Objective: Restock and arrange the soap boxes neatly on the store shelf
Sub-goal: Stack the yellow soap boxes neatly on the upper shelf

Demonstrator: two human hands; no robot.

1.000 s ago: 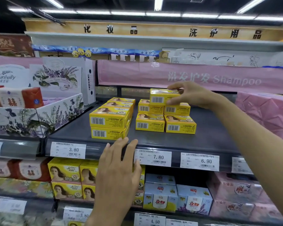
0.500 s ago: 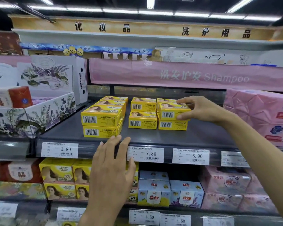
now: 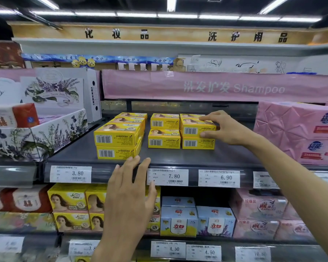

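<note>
Yellow soap boxes stand in three stacks on the dark grey shelf (image 3: 178, 157). The left stack (image 3: 117, 140) is two high and several deep. A middle stack (image 3: 164, 133) sits beside it. My right hand (image 3: 222, 127) grips the top box of the right stack (image 3: 197, 128), fingers on its lid and thumb under its right end; that box lies on a lower box (image 3: 198, 143). My left hand (image 3: 129, 197) rests flat with straight fingers against the shelf's front edge, just below the left stack, holding nothing.
A floral display carton (image 3: 38, 137) with red packs stands at the left. Pink wrapped packs (image 3: 299, 133) fill the shelf's right end. Price tags (image 3: 168, 176) line the edge. Below are more yellow boxes (image 3: 74, 207), blue packs (image 3: 197, 220) and pink packs.
My right hand brought the yellow box down from above the right stack and set it on top of it. The left hand stayed at the shelf edge.
</note>
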